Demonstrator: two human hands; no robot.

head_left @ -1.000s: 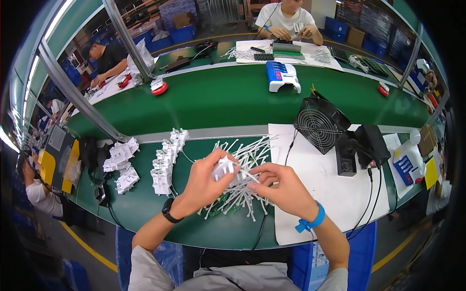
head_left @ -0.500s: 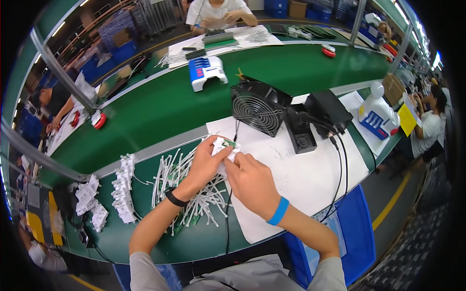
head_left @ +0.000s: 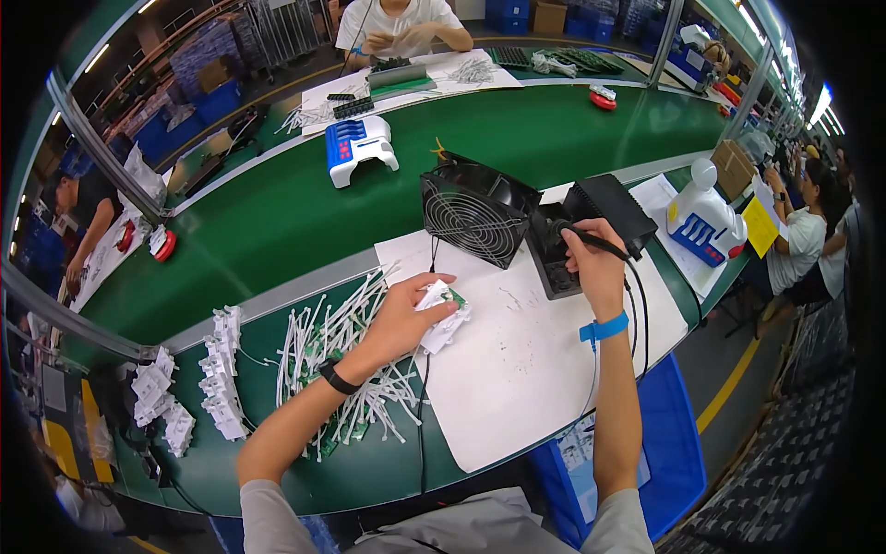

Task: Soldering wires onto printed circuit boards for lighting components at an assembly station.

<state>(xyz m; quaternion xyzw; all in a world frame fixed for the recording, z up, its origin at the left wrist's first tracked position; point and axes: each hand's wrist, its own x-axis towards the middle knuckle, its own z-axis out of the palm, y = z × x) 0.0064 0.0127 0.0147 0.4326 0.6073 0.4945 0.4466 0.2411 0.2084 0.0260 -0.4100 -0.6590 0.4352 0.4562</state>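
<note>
Right hand [head_left: 593,263] now grips the tool [head_left: 611,246] near the worktop's [head_left: 369,485] far edge
Left hand [head_left: 406,319] alone clasps the white part [head_left: 442,335].

Worn on the head, one fisheye view (left of a pair) looks forward and down across nearby hands [head_left: 409,319] and counter [head_left: 369,478].

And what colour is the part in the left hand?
The part is mostly white with some green, seen best in the head view.
</note>
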